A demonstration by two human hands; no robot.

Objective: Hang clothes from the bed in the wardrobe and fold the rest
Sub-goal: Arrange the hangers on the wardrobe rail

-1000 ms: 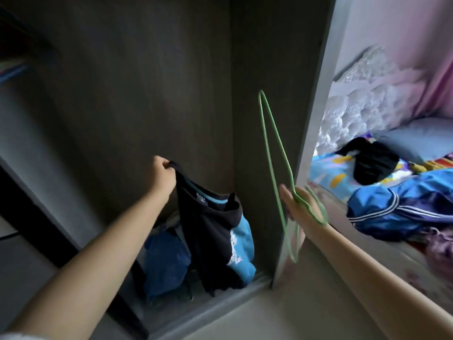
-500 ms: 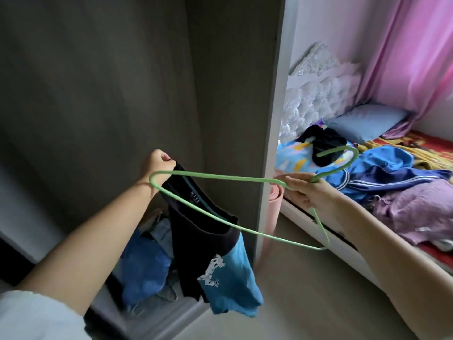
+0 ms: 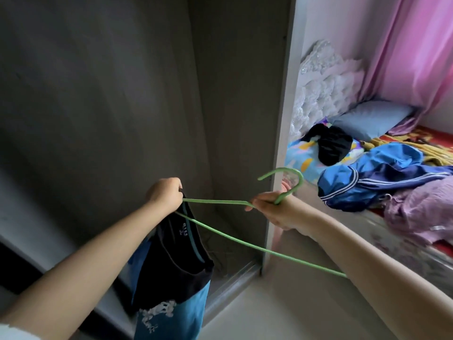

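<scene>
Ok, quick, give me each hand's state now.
Left hand: grip closed on the black and blue shirt.
Right hand: grip closed on the green hanger.

Hands: two, left hand (image 3: 164, 194) and right hand (image 3: 274, 207)
Hangers: one green hanger (image 3: 235, 238)
Shirts held: one black-and-blue shirt (image 3: 174, 273)
Pillows: one blue pillow (image 3: 372, 117)
Curtains: one pink curtain (image 3: 414, 47)

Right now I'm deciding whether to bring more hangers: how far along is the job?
Early. Nothing shows hung in the visible part of the wardrobe. In hand: the left hand grips a shirt at its collar, the right hand holds a hanger meeting it. Left: a blue jacket, black garment and purple cloth on the bed.
</scene>
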